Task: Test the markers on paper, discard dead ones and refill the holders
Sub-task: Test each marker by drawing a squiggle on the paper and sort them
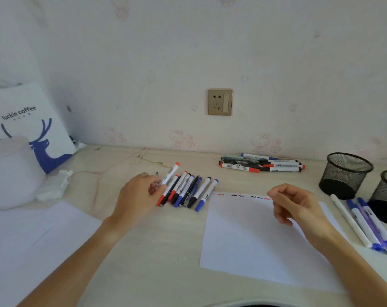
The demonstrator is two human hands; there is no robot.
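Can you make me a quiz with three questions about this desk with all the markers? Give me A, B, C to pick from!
1. Where is the sheet of paper with the squiggles?
A. Under the right hand
B. Inside a holder
C. On the wall

2. How many black mesh holders can you see?
A. One
B. Two
C. Five

3. What is the left hand doing?
A. Resting flat on the sheet
B. Pressing the wall socket
C. Holding a red-capped marker

Answers:
1. A: the white sheet lies on the desk beneath that hand.
2. B: two stand at the desk's right side, both empty as far as shows.
3. C: its fingers hold the marker beside the row of markers.
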